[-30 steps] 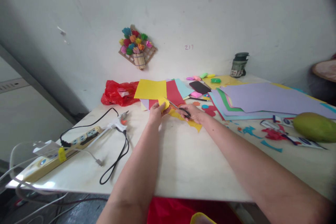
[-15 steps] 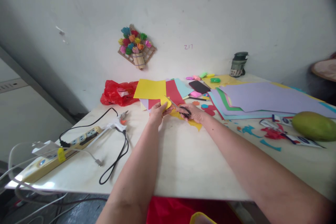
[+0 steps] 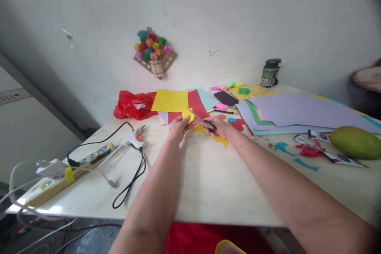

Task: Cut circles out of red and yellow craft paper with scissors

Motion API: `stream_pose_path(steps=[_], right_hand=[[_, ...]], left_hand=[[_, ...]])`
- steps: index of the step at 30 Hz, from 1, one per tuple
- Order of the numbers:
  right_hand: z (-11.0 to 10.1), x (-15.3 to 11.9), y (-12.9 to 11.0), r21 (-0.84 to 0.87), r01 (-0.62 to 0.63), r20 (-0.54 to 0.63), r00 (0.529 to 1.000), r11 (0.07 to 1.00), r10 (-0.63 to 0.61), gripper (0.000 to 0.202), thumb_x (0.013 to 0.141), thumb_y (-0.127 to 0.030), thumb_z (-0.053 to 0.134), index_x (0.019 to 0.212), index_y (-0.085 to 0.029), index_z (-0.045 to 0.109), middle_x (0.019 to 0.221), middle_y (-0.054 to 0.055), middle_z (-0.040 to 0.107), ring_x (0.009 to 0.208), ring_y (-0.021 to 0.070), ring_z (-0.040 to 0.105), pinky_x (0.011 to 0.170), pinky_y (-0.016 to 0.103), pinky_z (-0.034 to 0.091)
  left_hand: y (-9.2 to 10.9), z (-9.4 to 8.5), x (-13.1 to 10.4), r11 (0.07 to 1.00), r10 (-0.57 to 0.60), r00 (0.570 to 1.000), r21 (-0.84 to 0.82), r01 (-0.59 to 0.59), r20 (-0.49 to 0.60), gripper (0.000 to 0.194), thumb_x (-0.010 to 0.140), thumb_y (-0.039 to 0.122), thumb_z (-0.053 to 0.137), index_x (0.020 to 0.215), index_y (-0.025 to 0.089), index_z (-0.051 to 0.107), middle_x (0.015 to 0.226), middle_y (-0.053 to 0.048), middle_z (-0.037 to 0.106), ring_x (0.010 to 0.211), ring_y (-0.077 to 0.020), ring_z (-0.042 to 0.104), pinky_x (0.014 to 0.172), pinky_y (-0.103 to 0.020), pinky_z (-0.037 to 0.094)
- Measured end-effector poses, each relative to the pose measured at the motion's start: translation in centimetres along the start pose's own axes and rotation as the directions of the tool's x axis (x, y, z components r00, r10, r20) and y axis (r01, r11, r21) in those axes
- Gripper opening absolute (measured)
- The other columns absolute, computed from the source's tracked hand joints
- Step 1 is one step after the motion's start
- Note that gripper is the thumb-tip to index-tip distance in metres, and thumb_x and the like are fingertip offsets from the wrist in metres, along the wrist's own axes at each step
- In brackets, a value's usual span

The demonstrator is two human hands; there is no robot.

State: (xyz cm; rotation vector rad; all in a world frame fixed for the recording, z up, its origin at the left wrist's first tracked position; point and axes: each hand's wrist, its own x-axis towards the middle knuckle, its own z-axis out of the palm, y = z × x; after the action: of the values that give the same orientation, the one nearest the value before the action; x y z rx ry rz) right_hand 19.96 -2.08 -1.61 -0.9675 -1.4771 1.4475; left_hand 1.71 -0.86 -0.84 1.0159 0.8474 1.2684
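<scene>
Near the middle of the table, my left hand [image 3: 179,127] pinches a small piece of yellow paper [image 3: 187,116] between thumb and fingers. My right hand [image 3: 219,126] is closed around the dark handles of a pair of scissors [image 3: 210,125]. Their blades point up and left, at the edge of the yellow piece. A ragged yellow paper scrap [image 3: 221,140] hangs or lies below my right hand. Just beyond my hands lie a yellow sheet [image 3: 170,100] and a red sheet [image 3: 197,103]. My fingers partly hide where blade and paper meet.
At left are a glue gun [image 3: 133,139], its black cord and a power strip [image 3: 74,170]. A red plastic bag [image 3: 127,105] sits at the back. On the right are stacked coloured sheets [image 3: 297,109], a phone [image 3: 226,98], a mango [image 3: 355,142], glue tubes and paper scraps.
The scissor blades look closer together than before. Both hands stay in nearly the same place, and the rest of the table is unchanged.
</scene>
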Motion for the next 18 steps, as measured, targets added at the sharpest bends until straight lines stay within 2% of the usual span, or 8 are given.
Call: stream_pose_path(steps=[18], right_hand=[[0.38,-0.38,-0.57,-0.053,0.004,-0.032,0.999,0.999,-0.006,0.026,0.065,-0.032,0.075,0.062,-0.015,0.055,0.045,-0.004,0.049,0.034,0.0044,0.036,0.031,0.018,0.026]], left_hand=[[-0.07,-0.42,0.29,1.000,0.000,1.000,-0.016,0.000,-0.005,0.014,0.081,0.020,0.067,0.085,0.010,0.060,0.076,-0.011,0.070,0.073,-0.0192,0.071,0.073,-0.028,0.058]])
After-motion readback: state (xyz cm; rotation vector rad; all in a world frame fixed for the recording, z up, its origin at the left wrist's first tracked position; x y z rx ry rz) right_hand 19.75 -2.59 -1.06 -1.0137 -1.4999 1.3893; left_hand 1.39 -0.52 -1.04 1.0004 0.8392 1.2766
